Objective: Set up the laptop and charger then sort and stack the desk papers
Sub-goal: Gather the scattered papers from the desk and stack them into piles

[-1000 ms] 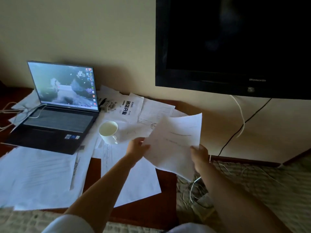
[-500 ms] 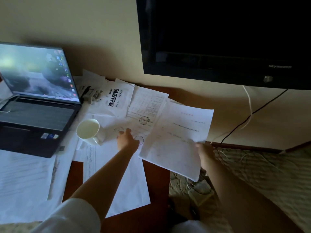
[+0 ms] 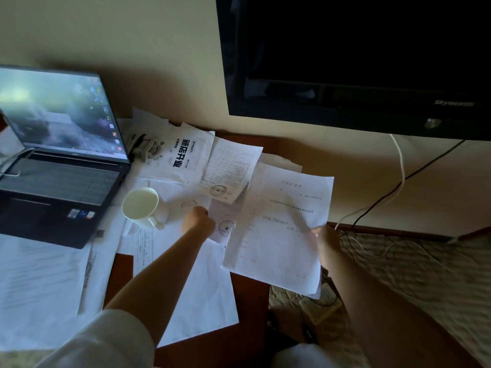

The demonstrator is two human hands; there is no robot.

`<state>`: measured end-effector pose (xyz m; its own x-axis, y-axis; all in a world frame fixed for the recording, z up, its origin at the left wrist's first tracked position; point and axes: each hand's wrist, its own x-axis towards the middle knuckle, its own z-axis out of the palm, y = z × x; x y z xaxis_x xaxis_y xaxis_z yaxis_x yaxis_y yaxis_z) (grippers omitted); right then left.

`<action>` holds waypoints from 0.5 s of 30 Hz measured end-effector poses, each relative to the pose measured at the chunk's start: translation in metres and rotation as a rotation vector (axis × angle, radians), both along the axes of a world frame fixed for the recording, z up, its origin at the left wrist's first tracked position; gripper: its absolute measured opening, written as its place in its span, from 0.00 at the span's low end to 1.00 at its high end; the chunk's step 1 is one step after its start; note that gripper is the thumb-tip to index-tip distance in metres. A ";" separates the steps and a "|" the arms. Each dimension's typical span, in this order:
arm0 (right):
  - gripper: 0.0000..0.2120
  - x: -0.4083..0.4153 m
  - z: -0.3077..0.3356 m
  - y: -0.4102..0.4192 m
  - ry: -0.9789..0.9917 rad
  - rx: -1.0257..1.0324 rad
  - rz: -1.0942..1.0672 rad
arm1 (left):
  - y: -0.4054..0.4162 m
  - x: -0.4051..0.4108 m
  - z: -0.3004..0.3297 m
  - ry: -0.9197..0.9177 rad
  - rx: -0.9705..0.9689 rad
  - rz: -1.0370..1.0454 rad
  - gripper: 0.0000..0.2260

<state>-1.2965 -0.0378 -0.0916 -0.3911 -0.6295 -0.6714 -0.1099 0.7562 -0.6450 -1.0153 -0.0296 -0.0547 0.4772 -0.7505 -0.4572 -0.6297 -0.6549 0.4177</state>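
In the head view, a printed sheet (image 3: 279, 229) is being gripped at its right edge by the right hand (image 3: 328, 239), right of the white cup (image 3: 142, 207). A stamped sheet (image 3: 224, 221) is being pinched by the left hand (image 3: 198, 221) just right of that cup. The open laptop (image 3: 58, 166) is standing left of the cup on the paper-strewn surface (image 3: 247, 301).
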 end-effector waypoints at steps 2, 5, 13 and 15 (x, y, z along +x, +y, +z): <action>0.12 -0.001 0.009 0.007 0.122 0.004 0.081 | 0.009 -0.001 0.004 -0.010 -0.053 -0.033 0.14; 0.15 -0.002 0.029 0.024 0.314 0.001 0.124 | 0.023 0.004 0.012 0.031 -0.074 -0.067 0.19; 0.17 0.012 0.057 0.082 0.561 -0.034 0.335 | 0.071 0.030 0.035 -0.242 -0.012 -0.304 0.12; 0.17 0.015 0.059 0.093 0.498 -0.039 0.341 | 0.077 0.033 0.038 -0.260 -0.063 -0.362 0.16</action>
